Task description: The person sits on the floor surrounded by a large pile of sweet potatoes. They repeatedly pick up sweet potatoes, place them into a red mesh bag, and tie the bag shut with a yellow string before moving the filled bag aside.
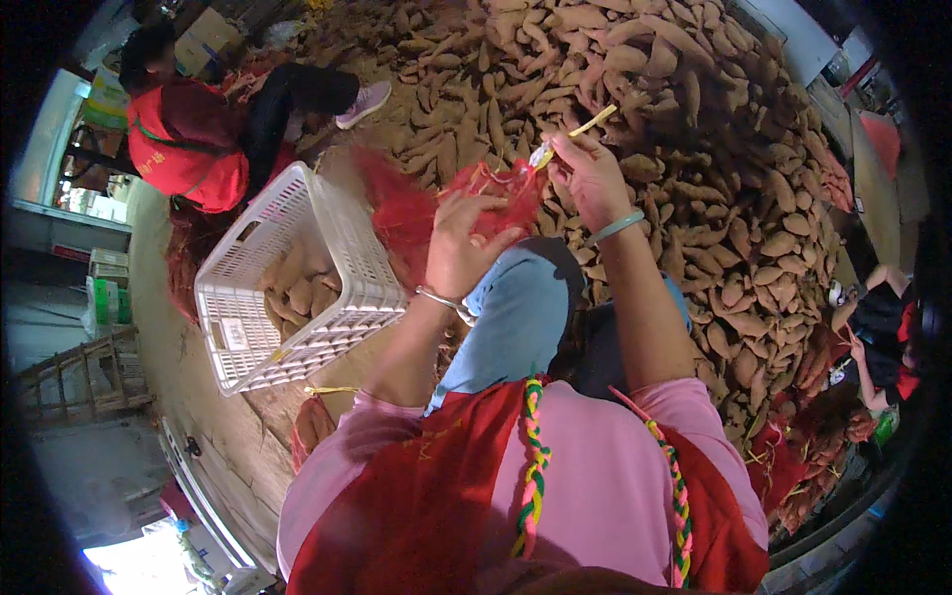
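Note:
Before my knees hangs a red mesh net bag (405, 219), partly blurred. My left hand (465, 242), with a bangle at the wrist, has its fingers curled over the netting. Between the thumb and fingers of my right hand (593, 178) is a yellow strip (595, 119), which sticks out above the hand. A shiny pale piece (542, 155) sits just left of those fingertips, at the bunched red netting. To the left of the bag, a white plastic crate (364, 245) lies tilted, with several sweet potatoes (301, 294) inside.
A large heap of sweet potatoes (662, 186) spreads ahead and to the right. One person (190, 149) in a red vest sits at the upper left, leg stretched out. Another person's arm (866, 364) shows at the far right. A filled red net bag (312, 428) lies by my left elbow.

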{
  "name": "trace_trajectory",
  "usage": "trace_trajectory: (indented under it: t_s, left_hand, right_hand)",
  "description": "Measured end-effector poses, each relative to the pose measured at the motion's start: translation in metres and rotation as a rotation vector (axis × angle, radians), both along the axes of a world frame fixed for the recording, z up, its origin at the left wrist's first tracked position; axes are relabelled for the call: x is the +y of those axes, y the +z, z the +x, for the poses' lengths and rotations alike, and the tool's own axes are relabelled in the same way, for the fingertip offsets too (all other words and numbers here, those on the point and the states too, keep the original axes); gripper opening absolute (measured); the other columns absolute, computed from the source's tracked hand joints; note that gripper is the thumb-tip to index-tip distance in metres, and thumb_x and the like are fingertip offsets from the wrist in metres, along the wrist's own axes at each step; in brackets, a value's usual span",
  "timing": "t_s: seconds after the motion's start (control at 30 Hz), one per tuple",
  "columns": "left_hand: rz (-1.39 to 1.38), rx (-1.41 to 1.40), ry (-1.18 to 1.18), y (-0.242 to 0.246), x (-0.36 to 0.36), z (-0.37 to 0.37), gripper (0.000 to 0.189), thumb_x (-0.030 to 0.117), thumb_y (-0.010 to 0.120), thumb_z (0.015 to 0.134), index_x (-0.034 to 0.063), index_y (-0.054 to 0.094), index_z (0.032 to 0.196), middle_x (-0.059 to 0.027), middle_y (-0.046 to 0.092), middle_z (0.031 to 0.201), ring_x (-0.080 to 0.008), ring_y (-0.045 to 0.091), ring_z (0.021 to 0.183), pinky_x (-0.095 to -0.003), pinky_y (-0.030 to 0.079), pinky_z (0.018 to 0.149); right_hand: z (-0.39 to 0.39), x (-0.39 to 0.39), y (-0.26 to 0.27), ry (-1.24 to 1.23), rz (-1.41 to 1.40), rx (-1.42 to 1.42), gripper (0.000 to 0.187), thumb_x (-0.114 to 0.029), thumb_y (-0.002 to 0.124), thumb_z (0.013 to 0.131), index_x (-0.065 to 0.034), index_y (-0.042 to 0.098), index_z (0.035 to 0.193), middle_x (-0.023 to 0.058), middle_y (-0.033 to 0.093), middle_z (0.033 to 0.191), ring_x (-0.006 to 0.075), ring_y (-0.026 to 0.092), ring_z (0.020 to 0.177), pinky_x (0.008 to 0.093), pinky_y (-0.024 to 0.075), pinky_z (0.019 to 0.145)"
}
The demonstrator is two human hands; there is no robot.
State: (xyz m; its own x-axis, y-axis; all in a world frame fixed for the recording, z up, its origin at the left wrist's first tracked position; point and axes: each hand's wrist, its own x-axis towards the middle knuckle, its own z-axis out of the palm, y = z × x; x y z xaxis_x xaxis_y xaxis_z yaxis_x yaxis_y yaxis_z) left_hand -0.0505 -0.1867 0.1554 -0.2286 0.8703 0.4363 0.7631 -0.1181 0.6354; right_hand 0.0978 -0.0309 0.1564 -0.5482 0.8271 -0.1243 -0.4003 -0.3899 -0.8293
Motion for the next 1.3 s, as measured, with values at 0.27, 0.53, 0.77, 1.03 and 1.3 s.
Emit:
trace_trajectory:
  t_s: [0.27, 0.53, 0.77, 1.03, 1.3]
  left_hand:
    - [0.005, 0.184, -0.1, 0.006, 0.015, 0.005, 0.02, 0.021, 0.076, 0.079, 0.005, 0.068, 0.087, -0.01, 0.069, 0.084, -0.029, 0.065, 0.084, -0.0444, 0.046, 0.096]
    - [0.042, 0.497, -0.161, 0.03, -0.015, -0.002, 0.017, 0.021, 0.073, 0.081, 0.0069, 0.065, 0.085, -0.0067, 0.064, 0.079, -0.0237, 0.063, 0.08, -0.0459, 0.043, 0.098]
    - [0.002, 0.599, -0.141, 0.041, -0.034, -0.006, 0.014, 0.019, 0.072, 0.08, 0.0087, 0.063, 0.085, -0.0048, 0.061, 0.082, -0.0234, 0.06, 0.082, -0.0465, 0.042, 0.099]
    - [0.088, 0.574, -0.153, 0.035, -0.035, -0.013, 0.016, 0.012, 0.072, 0.077, 0.005, 0.062, 0.087, -0.0092, 0.059, 0.083, -0.0291, 0.06, 0.085, -0.0448, 0.048, 0.09]
    - [0.05, 0.591, -0.199, 0.05, -0.042, -0.017, 0.021, 0.007, 0.068, 0.071, 0.004, 0.064, 0.092, -0.0094, 0.059, 0.083, -0.0295, 0.059, 0.082, -0.0418, 0.049, 0.077]
  right_hand:
    - [0.032, 0.031, 0.009, -0.347, 0.027, 0.043, 0.027, -0.026, 0.064, 0.094, -0.0007, 0.071, 0.1, 0.0002, 0.064, 0.08, 0.0048, 0.052, 0.061, 0.0184, 0.0353, 0.051]
    - [0.057, 0.051, 0.002, -0.557, -0.004, 0.026, 0.025, -0.024, 0.061, 0.096, -0.0026, 0.069, 0.107, -0.0006, 0.064, 0.081, 0.0022, 0.05, 0.059, 0.0126, 0.0383, 0.047]
    - [0.06, 0.051, 0.007, -0.615, -0.023, 0.059, 0.027, -0.024, 0.064, 0.095, -0.0003, 0.068, 0.107, 0.0006, 0.064, 0.084, 0.002, 0.049, 0.06, 0.0129, 0.0359, 0.043]
    - [0.052, 0.044, 0.006, -0.352, 0.03, 0.106, 0.029, -0.025, 0.049, 0.102, -0.0001, 0.063, 0.102, 0.0076, 0.066, 0.093, 0.0058, 0.045, 0.055, 0.018, 0.0325, 0.043]
    - [0.032, 0.036, 0.012, -0.273, 0.096, -0.008, 0.031, -0.035, 0.042, 0.101, -0.0087, 0.055, 0.111, 0.0097, 0.068, 0.092, 0.0081, 0.047, 0.053, 0.0224, 0.0338, 0.044]
